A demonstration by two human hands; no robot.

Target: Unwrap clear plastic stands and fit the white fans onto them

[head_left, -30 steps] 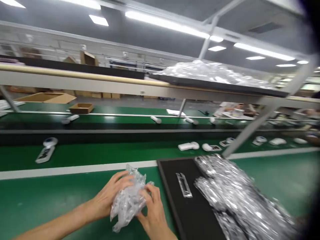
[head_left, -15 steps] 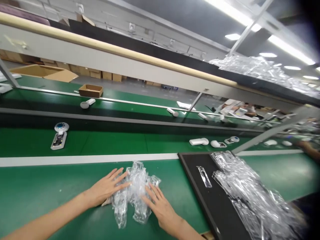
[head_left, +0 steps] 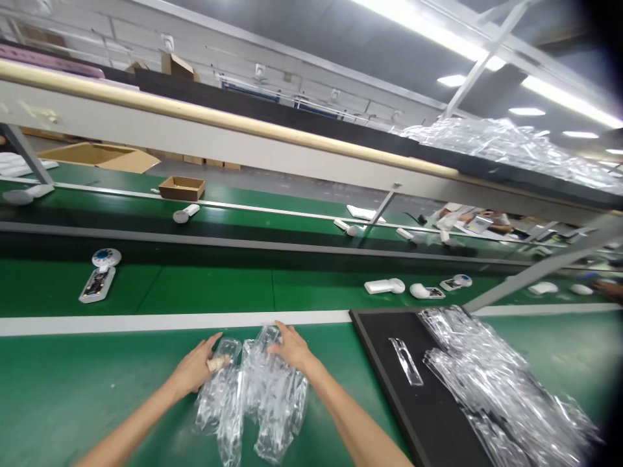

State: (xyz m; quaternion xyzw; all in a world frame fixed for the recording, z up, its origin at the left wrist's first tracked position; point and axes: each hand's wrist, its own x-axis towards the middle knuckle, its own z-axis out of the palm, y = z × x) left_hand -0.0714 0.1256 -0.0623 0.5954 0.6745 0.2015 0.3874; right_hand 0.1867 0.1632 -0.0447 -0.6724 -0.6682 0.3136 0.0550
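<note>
A pile of clear, crinkly plastic pieces (head_left: pixel 272 395) lies on the green bench in front of me, spread in two bunches. My left hand (head_left: pixel 195 366) rests against the upper left side of the left bunch, thumb and fingers apart, with a pale wrap on one digit. At the top right of the pile is my right hand (head_left: pixel 293 349), its index finger stretched forward and its thumb apart, touching the plastic. Neither hand is closed round a piece.
A black tray (head_left: pixel 384 383) to the right carries a heap of clear plastic pieces (head_left: pixel 496 376) and one loose strip (head_left: pixel 405 362). White handheld devices (head_left: pixel 384 286) lie on the green conveyor (head_left: pixel 219 285). A shelf with a wooden rail (head_left: pixel 292 126) crosses above. Another person's hand (head_left: pixel 608 288) shows far right.
Both hands have shifted: the left slightly left, the right up to the pile's far end. The plastic has spread into two bunches, and the camera view has tilted slightly.
</note>
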